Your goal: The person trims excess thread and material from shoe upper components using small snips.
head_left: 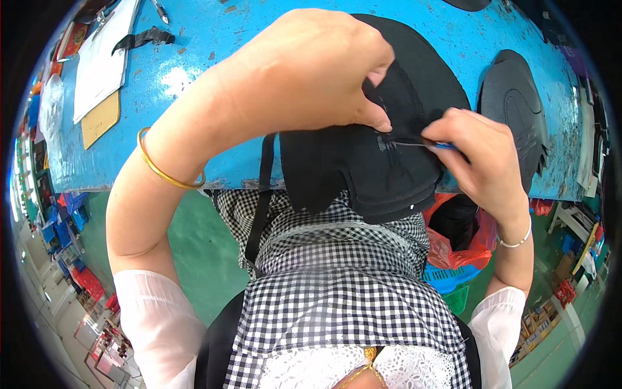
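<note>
A black padded fabric piece (421, 78) with stitched seams lies over the table's near edge, its lower part hanging toward my lap. My left hand (324, 71) is closed on it from above, thumb pressed near a pale stitched patch; the tips of its other fingers are partly hidden. From the right, my right hand (476, 152) grips a slim tool with a blue handle (445, 146). Its thin metal end (408, 144) reaches the patch close to my left thumb. I cannot make out the exact kind of tool.
Another black stitched piece (512, 107) lies at right on the blue table (214, 32). Papers (107, 58), a pen (160, 11) and a black strip (144, 39) are at the far left. Below the table, a red plastic bag (447, 253) sits in a blue basket (447, 280).
</note>
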`<control>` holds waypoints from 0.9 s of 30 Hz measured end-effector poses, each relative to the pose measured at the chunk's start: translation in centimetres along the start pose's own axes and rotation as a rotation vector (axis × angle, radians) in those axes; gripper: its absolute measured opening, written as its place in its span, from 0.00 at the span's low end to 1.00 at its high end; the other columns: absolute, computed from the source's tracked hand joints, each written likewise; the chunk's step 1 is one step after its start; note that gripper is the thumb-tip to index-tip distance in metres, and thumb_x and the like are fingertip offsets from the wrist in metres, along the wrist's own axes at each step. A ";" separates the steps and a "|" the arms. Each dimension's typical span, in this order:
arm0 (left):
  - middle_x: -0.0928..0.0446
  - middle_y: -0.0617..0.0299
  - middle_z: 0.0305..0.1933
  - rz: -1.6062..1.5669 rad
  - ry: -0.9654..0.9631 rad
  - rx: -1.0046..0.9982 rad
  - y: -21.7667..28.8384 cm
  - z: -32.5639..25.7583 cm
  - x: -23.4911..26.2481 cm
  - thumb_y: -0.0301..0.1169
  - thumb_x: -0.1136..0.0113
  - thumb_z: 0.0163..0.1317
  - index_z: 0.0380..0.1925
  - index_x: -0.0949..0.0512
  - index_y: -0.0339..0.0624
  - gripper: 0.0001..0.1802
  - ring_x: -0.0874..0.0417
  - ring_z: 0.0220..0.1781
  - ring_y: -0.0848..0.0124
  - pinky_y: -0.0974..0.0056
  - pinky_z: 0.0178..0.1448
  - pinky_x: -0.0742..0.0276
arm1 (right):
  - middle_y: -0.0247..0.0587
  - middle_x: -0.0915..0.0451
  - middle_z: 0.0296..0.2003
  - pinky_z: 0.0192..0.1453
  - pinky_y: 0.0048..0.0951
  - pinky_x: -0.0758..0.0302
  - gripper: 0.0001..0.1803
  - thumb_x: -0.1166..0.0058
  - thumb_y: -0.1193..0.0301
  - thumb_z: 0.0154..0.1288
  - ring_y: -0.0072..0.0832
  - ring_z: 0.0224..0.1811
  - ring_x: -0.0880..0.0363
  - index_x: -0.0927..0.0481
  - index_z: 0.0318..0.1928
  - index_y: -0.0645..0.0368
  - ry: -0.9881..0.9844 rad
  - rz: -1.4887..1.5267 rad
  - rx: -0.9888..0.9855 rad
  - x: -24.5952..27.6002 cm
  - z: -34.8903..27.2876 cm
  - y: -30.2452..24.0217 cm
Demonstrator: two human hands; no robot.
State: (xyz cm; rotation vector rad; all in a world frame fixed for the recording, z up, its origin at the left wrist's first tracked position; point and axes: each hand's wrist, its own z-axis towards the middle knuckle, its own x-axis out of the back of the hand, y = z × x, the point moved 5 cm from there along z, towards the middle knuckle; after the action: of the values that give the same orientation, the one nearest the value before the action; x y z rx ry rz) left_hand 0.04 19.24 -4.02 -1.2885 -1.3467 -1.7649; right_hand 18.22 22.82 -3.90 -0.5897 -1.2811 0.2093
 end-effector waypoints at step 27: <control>0.26 0.56 0.28 -0.360 -0.080 0.061 -2.3 -1.5 -0.3 0.32 0.39 0.65 0.41 0.21 0.39 0.09 0.26 0.30 0.66 0.64 0.36 0.30 | 0.43 0.21 0.27 0.30 0.37 0.28 0.13 0.38 0.61 0.65 0.41 0.29 0.20 0.23 0.40 0.56 -0.101 -0.077 -0.128 -0.4 4.4 1.3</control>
State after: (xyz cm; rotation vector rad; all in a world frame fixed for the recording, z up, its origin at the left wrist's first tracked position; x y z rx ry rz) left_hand -2.33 18.53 -5.20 -1.1478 -1.7522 -1.9030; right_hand 14.21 25.04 -4.20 -0.6442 -1.4195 0.0943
